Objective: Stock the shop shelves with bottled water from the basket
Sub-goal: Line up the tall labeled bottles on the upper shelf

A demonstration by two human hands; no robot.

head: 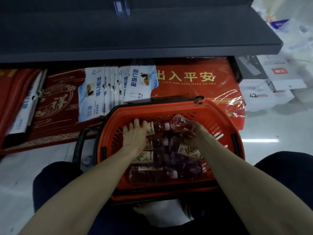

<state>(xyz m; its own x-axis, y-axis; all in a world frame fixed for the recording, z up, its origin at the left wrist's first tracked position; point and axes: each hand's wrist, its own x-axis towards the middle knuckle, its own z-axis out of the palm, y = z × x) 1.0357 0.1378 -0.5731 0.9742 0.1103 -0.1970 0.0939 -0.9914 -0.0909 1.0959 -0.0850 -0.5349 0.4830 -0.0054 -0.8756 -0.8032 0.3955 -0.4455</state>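
Two bare forearms (94, 184) reach in from 7 and 5 o'clock, over dark-trousered knees (288, 175), into an orange basket (211, 112) at the centre of the view. At 9 o'clock inside the basket the left hand (135, 135) has its fingers straight and spread, palm lying on a pink-tinted bottle (156, 128) whose white cap points to 3 o'clock; it grips nothing. Toward 6 o'clock more bottles (152, 173) lie on their sides in a loose heap, with pale labels bearing green sprigs. At 1 o'clock in the basket the right hand (194, 134) is curled round a tilted bottle (179, 122), its base lifted toward 11 o'clock. Beyond the basket at 12 o'clock a dark shelf (135, 39) overhangs red mats (194, 85) and blue-and-white packets (89, 92); white boxes (264, 94) stand at 3 o'clock
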